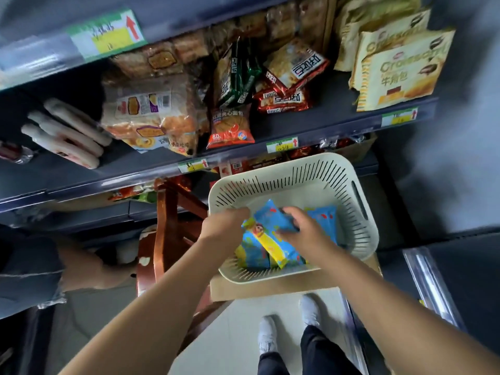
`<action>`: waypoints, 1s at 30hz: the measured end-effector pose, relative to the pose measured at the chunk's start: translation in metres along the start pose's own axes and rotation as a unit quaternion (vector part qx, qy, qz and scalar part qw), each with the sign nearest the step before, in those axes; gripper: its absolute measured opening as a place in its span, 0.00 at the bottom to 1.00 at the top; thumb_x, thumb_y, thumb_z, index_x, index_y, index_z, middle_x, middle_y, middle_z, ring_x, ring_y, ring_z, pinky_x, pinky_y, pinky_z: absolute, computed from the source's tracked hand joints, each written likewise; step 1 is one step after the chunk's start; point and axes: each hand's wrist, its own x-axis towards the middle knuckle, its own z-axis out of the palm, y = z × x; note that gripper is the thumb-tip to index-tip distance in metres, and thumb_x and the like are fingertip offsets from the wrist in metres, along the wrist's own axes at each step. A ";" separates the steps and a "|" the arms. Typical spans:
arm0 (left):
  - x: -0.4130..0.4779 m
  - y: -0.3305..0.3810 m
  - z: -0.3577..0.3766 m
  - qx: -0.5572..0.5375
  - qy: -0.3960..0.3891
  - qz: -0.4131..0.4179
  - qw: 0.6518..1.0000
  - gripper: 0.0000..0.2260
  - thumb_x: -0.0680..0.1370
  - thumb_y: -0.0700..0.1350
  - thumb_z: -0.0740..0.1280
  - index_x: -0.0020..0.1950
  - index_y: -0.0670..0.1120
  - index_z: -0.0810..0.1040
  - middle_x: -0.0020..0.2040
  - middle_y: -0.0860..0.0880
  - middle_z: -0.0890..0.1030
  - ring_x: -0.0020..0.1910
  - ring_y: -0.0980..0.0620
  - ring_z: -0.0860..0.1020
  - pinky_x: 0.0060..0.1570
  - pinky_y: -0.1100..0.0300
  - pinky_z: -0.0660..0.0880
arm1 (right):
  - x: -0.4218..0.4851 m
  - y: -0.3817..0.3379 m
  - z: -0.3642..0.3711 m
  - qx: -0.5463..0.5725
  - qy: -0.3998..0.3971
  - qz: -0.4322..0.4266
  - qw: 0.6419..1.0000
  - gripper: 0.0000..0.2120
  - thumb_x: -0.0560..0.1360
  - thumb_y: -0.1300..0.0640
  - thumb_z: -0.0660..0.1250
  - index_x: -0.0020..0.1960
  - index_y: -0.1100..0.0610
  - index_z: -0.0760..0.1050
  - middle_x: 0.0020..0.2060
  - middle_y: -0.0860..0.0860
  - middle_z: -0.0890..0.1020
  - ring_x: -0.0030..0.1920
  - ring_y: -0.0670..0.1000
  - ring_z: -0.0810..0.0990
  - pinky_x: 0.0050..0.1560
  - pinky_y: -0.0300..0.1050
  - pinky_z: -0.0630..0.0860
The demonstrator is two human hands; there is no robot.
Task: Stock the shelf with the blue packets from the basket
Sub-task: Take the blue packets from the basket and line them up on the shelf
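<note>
The right hand (pixel 299 228) was clenched around one blue packet (pixel 270 215), with the fingers curled over its upper end. This packet was lifted a little above the other blue packets (pixel 257 254), probably to separate it from the pile before carrying it up. The left hand (pixel 224 226) was just beside this grip, on its left, at the end of a packet with a yellow stripe. Its fingers were turned away from the camera, so I cannot tell if it grasped the packet or only steadied it.

All the packets were inside the basket (pixel 297 165), below and around the gripped one. The basket stood on a cardboard box (pixel 270 289), I think to keep it within reach of the hands. The shelf (pixel 338 116) was well above and beyond the grip, and no blue packet lay on it yet.

By count: two hands, one basket, one box. I counted at least four blue packets, but they overlapped, so the exact number was not clear. On the shelf lay two red packets (pixel 284 100), far above the grip.
</note>
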 end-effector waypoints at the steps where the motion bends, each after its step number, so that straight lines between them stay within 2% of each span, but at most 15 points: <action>1: -0.003 -0.001 -0.009 -0.040 0.015 -0.009 0.999 0.14 0.79 0.51 0.68 0.65 0.56 0.75 0.60 0.50 0.82 0.58 0.42 0.80 0.53 0.53 0.77 | -0.005 -0.008 -0.011 0.044 0.021 0.008 0.999 0.17 0.77 0.62 0.74 0.61 0.49 0.75 0.40 0.48 0.81 0.37 0.40 0.80 0.41 0.35 0.75; 2: -0.006 -0.002 -0.018 -0.085 0.030 -0.019 0.996 0.14 0.78 0.52 0.70 0.63 0.55 0.77 0.57 0.51 0.82 0.56 0.42 0.80 0.51 0.53 0.76 | -0.011 -0.018 -0.021 0.077 0.037 0.014 0.996 0.16 0.78 0.61 0.73 0.61 0.48 0.75 0.40 0.50 0.82 0.38 0.40 0.81 0.38 0.34 0.75; 3: -0.007 -0.002 -0.027 -0.136 0.042 -0.024 0.990 0.13 0.77 0.52 0.72 0.60 0.53 0.78 0.53 0.51 0.82 0.54 0.42 0.80 0.49 0.53 0.76 | -0.015 -0.026 -0.030 0.099 0.051 0.023 0.993 0.15 0.78 0.57 0.74 0.61 0.46 0.76 0.42 0.52 0.83 0.41 0.45 0.84 0.38 0.37 0.77; 5: -0.009 0.001 -0.048 -0.247 0.066 -0.015 0.967 0.11 0.75 0.50 0.75 0.54 0.48 0.80 0.48 0.51 0.82 0.49 0.45 0.80 0.47 0.52 0.75 | -0.026 -0.043 -0.046 0.125 0.071 0.039 0.989 0.15 0.77 0.50 0.74 0.61 0.41 0.78 0.49 0.55 0.85 0.48 0.54 0.86 0.40 0.46 0.83; 6: -0.010 0.004 -0.060 -0.294 0.074 -0.002 0.953 0.10 0.75 0.49 0.77 0.52 0.48 0.81 0.46 0.51 0.83 0.47 0.47 0.81 0.47 0.52 0.76 | -0.031 -0.050 -0.053 0.138 0.081 0.041 0.986 0.16 0.75 0.49 0.75 0.62 0.40 0.78 0.50 0.54 0.85 0.49 0.54 0.86 0.43 0.50 0.84; 8: -0.017 0.012 -0.081 -0.358 0.075 0.031 0.930 0.07 0.75 0.46 0.77 0.51 0.50 0.83 0.45 0.52 0.84 0.45 0.52 0.81 0.44 0.57 0.76 | -0.048 -0.067 -0.063 0.168 0.096 0.029 0.981 0.22 0.74 0.56 0.73 0.65 0.42 0.78 0.50 0.53 0.86 0.48 0.52 0.86 0.47 0.49 0.84; 11: -0.033 0.028 -0.107 -0.409 0.072 0.073 0.907 0.07 0.76 0.45 0.76 0.51 0.55 0.84 0.44 0.57 0.86 0.41 0.61 0.81 0.38 0.67 0.75 | -0.082 -0.091 -0.078 0.161 0.128 -0.012 0.978 0.31 0.67 0.63 0.66 0.66 0.40 0.79 0.47 0.49 0.85 0.44 0.50 0.84 0.43 0.44 0.79; 13: -0.046 0.041 -0.122 -0.429 0.065 0.117 0.893 0.09 0.76 0.42 0.76 0.47 0.57 0.83 0.40 0.59 0.86 0.37 0.64 0.81 0.41 0.65 0.76 | -0.108 -0.102 -0.088 0.150 0.164 -0.039 0.974 0.31 0.67 0.66 0.65 0.63 0.39 0.80 0.47 0.49 0.85 0.44 0.49 0.84 0.43 0.42 0.78; 15: -0.065 0.052 -0.135 -0.449 0.053 0.152 0.879 0.09 0.76 0.40 0.76 0.48 0.54 0.84 0.42 0.53 0.87 0.39 0.59 0.83 0.43 0.60 0.78 | -0.134 -0.113 -0.094 0.162 0.205 -0.066 0.963 0.29 0.67 0.68 0.66 0.62 0.43 0.82 0.48 0.51 0.85 0.46 0.47 0.84 0.47 0.42 0.78; 18: -0.102 0.075 -0.154 -0.479 0.021 0.232 0.846 0.09 0.76 0.36 0.74 0.51 0.49 0.85 0.45 0.47 0.88 0.41 0.52 0.85 0.40 0.60 0.81 | -0.184 -0.129 -0.097 0.199 0.288 -0.101 0.931 0.25 0.71 0.75 0.66 0.57 0.49 0.81 0.49 0.49 0.86 0.47 0.42 0.84 0.48 0.37 0.78; 20: -0.128 0.092 -0.165 -0.499 0.003 0.284 0.819 0.09 0.76 0.33 0.73 0.52 0.46 0.85 0.43 0.47 0.88 0.38 0.52 0.84 0.35 0.64 0.79 | -0.220 -0.138 -0.096 0.198 0.355 -0.122 0.906 0.23 0.72 0.75 0.65 0.56 0.51 0.82 0.48 0.45 0.86 0.45 0.36 0.83 0.47 0.31 0.76; 23: -0.164 0.121 -0.178 -0.509 -0.025 0.354 0.784 0.09 0.76 0.32 0.72 0.52 0.42 0.84 0.41 0.44 0.87 0.34 0.52 0.83 0.32 0.63 0.77 | -0.278 -0.150 -0.096 0.203 0.447 -0.153 0.858 0.22 0.72 0.74 0.64 0.51 0.49 0.84 0.45 0.41 0.86 0.44 0.36 0.82 0.46 0.30 0.76; 25: -0.183 0.142 -0.184 -0.507 -0.047 0.397 0.763 0.09 0.76 0.30 0.71 0.53 0.40 0.84 0.43 0.43 0.87 0.36 0.50 0.84 0.34 0.61 0.79 | -0.319 -0.154 -0.098 0.195 0.503 -0.176 0.824 0.23 0.72 0.74 0.63 0.50 0.47 0.83 0.48 0.42 0.86 0.49 0.39 0.83 0.50 0.33 0.77; 27: -0.204 0.168 -0.187 -0.517 -0.076 0.424 0.740 0.09 0.77 0.30 0.70 0.54 0.40 0.83 0.48 0.41 0.87 0.43 0.47 0.85 0.42 0.57 0.83 | -0.362 -0.156 -0.101 0.178 0.547 -0.199 0.794 0.23 0.72 0.74 0.63 0.52 0.49 0.83 0.50 0.44 0.86 0.52 0.40 0.83 0.52 0.34 0.77; 30: -0.244 0.211 -0.191 -0.516 -0.099 0.464 0.713 0.08 0.76 0.31 0.71 0.53 0.39 0.83 0.49 0.41 0.87 0.44 0.46 0.86 0.43 0.58 0.84 | -0.428 -0.153 -0.109 0.162 0.619 -0.210 0.739 0.24 0.72 0.75 0.62 0.54 0.51 0.84 0.52 0.44 0.86 0.52 0.39 0.83 0.51 0.33 0.78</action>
